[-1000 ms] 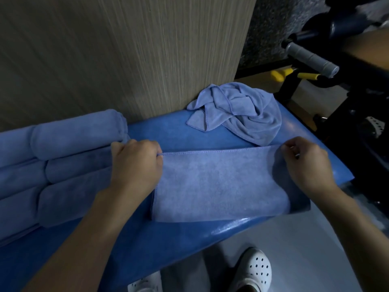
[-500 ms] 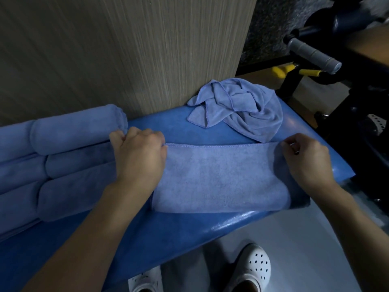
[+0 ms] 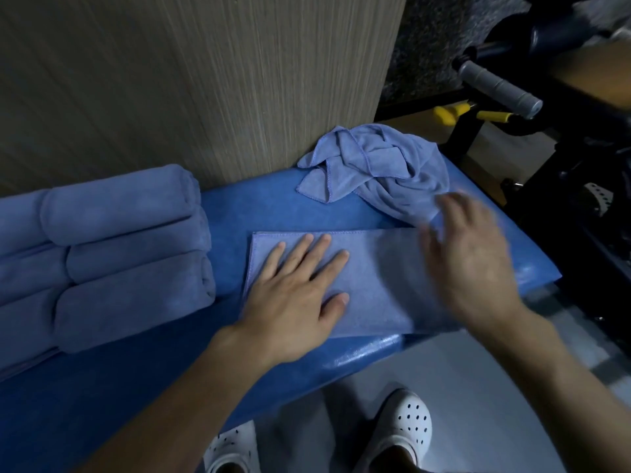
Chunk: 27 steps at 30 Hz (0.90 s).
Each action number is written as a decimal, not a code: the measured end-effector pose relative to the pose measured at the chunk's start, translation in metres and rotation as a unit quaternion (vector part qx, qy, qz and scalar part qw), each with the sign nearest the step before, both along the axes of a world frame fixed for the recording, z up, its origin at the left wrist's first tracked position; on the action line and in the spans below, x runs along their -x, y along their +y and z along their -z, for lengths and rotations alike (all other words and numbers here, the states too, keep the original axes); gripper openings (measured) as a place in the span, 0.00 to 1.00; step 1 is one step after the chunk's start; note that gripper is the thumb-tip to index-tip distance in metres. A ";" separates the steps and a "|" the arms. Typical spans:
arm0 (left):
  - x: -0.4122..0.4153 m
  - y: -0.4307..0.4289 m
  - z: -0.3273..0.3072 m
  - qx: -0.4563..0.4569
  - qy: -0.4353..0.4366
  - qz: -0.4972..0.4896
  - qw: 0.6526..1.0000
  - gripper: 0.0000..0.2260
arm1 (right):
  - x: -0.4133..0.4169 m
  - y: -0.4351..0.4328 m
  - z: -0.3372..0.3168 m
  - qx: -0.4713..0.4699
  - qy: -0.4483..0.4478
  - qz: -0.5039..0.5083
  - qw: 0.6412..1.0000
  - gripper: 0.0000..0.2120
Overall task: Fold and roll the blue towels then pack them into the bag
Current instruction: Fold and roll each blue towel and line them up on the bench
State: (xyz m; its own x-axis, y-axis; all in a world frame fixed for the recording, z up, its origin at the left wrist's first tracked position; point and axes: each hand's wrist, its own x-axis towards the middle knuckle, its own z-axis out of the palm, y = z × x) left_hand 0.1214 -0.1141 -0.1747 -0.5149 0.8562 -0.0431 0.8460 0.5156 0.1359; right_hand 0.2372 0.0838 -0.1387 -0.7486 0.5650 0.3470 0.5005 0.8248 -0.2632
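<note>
1. Head view: a wood-grain panel (image 3: 205,80) fills the upper left of the frame, standing behind a blue padded bench (image 3: 102,404) that runs from the lower left to the right of centre.
2. A stack of rolled towels (image 3: 119,261) lies at the left edge, against the panel.
3. A folded towel (image 3: 375,285) lies flat at the centre of the frame, as a long rectangle just beside the rolls.
4. A crumpled towel (image 3: 382,165) sits above it, at the bench's far corner.
5. The left hand (image 3: 293,302) rests flat on the folded towel's left half, fingers straight and spread, gripping nothing.
6. The right hand (image 3: 474,268) is blurred over the towel's right end, fingers spread wide; whether it touches the cloth cannot be told.
7. White perforated clogs (image 3: 406,425) show at the bottom.
8. A grey handle grip (image 3: 498,87) sits at the upper right.
</note>
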 end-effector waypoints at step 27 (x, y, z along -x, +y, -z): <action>0.002 0.003 0.008 0.009 0.038 0.007 0.999 0.29 | -0.028 -0.024 0.044 -0.024 -0.212 -0.129 0.969 0.31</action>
State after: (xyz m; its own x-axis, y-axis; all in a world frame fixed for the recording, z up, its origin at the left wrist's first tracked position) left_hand 0.1198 -0.1112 -0.1828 -0.5046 0.8631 -0.0197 0.8610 0.5048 0.0622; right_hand 0.2652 0.0599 -0.1828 -0.9436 0.3312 -0.0004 0.3310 0.9429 -0.0376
